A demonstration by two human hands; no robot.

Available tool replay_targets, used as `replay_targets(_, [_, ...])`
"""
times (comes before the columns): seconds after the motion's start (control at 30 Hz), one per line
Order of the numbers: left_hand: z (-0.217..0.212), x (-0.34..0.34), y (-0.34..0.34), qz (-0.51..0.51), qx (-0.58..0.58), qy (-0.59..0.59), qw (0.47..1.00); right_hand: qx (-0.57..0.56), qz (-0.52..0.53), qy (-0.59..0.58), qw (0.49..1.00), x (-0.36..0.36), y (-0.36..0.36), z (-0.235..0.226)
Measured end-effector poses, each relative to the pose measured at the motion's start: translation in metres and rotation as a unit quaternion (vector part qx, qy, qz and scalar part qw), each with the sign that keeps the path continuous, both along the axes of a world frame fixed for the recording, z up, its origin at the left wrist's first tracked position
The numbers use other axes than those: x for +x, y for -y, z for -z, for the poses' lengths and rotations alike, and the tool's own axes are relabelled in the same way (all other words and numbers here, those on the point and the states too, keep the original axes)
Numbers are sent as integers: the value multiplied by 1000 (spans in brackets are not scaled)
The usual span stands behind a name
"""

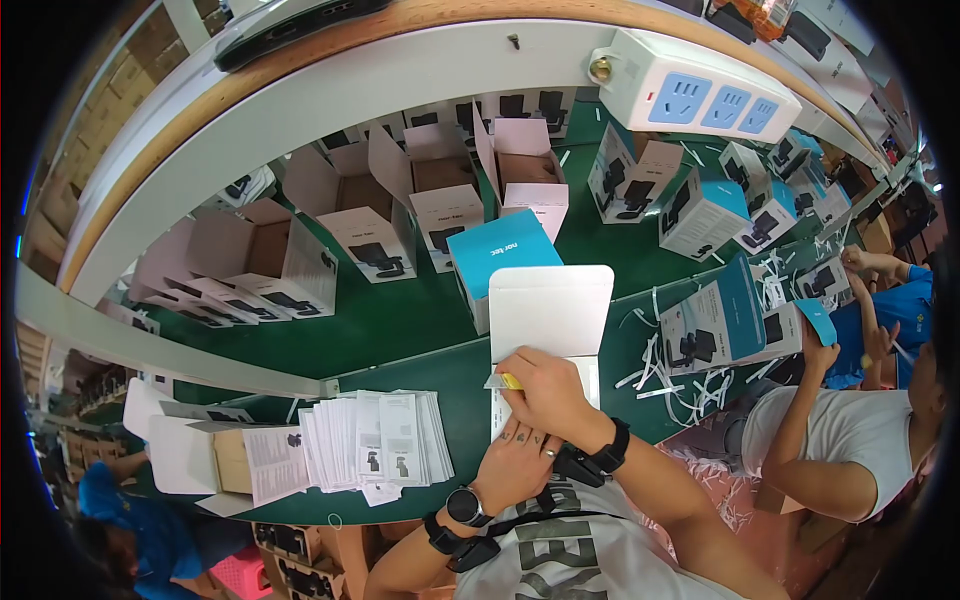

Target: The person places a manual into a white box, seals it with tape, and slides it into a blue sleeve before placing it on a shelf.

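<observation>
In front of me stands a white box point(550, 310) with its lid flap raised. My right hand point(553, 393) is closed over it, around a small yellow cutter point(511, 381) with a pale tip pointing left. Just below, my left hand point(516, 462) wraps the near side of the box, its fingertips hidden behind the right hand. A blue-topped box point(502, 252) stands directly behind the white one. Left of my hands lies a fanned stack of printed leaflets point(385, 440).
Open printed boxes point(372, 235) line the green table point(400, 355). White paper strips point(690, 400) litter its right side beside a blue-lidded box point(705, 330). Overhead hangs a white power strip point(690, 88). A co-worker in white point(830, 430) handles a box at the right; an open carton point(185, 455) stands left.
</observation>
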State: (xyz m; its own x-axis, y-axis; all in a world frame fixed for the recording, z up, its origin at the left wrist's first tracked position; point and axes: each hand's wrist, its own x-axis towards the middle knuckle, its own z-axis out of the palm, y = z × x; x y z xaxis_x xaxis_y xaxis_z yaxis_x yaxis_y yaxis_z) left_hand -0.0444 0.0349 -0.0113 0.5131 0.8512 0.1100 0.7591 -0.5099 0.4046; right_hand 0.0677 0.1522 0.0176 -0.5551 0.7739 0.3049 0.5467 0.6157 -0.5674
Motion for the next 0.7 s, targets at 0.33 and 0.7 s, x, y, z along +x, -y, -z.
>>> replay_targets(0.33, [-9, -24, -14, 49, 65, 3, 997, -136, 45, 176, 974, 190, -2, -31])
replay_targets(0.7, [-48, -27, -1, -41, -56, 173, 982, -373, -87, -180, 906, 135, 28, -58])
